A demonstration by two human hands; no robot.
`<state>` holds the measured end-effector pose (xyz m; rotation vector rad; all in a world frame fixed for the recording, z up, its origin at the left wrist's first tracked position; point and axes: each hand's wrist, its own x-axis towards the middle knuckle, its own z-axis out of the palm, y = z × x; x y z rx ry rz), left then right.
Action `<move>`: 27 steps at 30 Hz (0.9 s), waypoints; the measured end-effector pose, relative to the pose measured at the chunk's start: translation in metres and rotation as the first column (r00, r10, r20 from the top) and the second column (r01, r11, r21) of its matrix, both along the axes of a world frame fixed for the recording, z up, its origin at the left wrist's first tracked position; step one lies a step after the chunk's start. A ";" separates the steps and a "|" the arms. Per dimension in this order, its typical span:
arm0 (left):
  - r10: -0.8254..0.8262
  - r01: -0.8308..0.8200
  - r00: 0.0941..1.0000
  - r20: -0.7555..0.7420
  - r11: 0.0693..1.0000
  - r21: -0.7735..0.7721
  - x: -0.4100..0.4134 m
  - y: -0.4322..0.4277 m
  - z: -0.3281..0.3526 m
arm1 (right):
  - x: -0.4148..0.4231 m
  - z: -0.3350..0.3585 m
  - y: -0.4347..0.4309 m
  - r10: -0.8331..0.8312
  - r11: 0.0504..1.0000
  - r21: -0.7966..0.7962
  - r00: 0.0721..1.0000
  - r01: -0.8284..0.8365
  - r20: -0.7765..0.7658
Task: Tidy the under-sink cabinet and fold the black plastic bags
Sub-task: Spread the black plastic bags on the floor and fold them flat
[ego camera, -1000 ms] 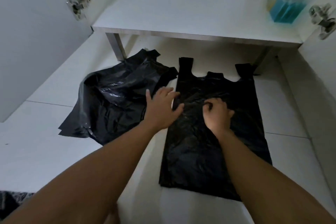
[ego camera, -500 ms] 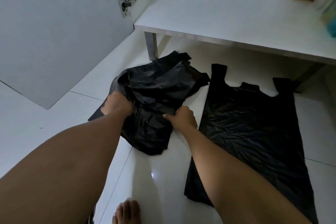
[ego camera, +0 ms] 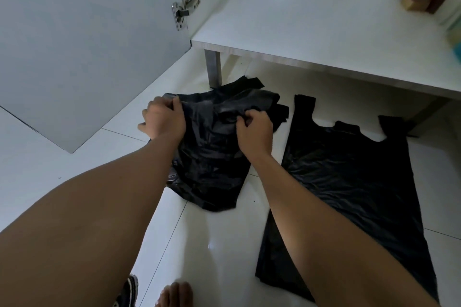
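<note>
Both hands are down on the crumpled black plastic bag (ego camera: 212, 157), which lies in a heap on the glossy white tiled floor (ego camera: 224, 244), just in front of the open under-sink cabinet. The left hand (ego camera: 163, 118) grips the bag's upper left edge with its fingers curled over the film. The right hand (ego camera: 254, 129) pinches a raised fold near the top middle. Two grips set apart like that look like the hold you take to pull thin plastic taut and find its handles. Just beside it on the right, with a strip of floor showing between them, lies the flattened black plastic vest-style bag (ego camera: 349, 182). Its handle loops point toward the cabinet, and I'd say it is spread out so it can be folded, or so the next bag can be laid over it. Working on the floor makes sense too, since it likely gives more room than the white cabinet shelf (ego camera: 311, 27), which is raised on a metal leg (ego camera: 213, 67). The grey cabinet door (ego camera: 87, 45) stands swung wide on its metal hinge (ego camera: 185, 9), out of the way of the arms. At the shelf's far right sits a small tan block (ego camera: 412, 2), with something bluish at the frame edge, too cropped to name. A bare foot (ego camera: 174, 293) shows at the bottom. Neither bag is folded yet, so the folding looks to be at an early stage.
</note>
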<state>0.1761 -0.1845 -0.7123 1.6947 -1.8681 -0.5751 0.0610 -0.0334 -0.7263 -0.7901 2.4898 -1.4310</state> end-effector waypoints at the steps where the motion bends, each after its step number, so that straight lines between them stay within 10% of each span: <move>1: 0.028 -0.027 0.996 -0.089 1.000 0.014 -0.006 -0.002 0.005 | -0.004 0.010 -0.003 -0.005 0.997 -0.080 0.998 0.011 0.068; 8: -0.080 0.065 0.756 -0.649 0.997 -0.047 -0.044 0.017 0.044 | -0.052 0.074 -0.002 0.158 0.914 -0.389 0.789 0.111 0.594; 12: 0.134 0.255 0.465 -0.875 0.926 0.278 -0.060 0.031 0.079 | -0.091 0.109 0.041 0.368 0.796 -0.579 0.621 0.173 0.692; 17: 0.001 0.754 0.537 -0.844 0.449 0.480 -0.083 0.091 0.077 | -0.138 0.118 0.141 0.298 0.840 -0.517 0.656 0.165 0.694; 22: -0.249 0.655 0.747 -0.616 0.430 0.621 -0.110 0.149 0.028 | -0.169 0.069 0.256 -0.268 0.962 0.087 0.821 0.261 0.504; 27: -0.327 0.570 0.811 -0.485 0.252 0.782 -0.108 0.197 -0.017 | -0.157 0.014 0.315 -0.377 0.893 0.418 0.781 0.165 0.498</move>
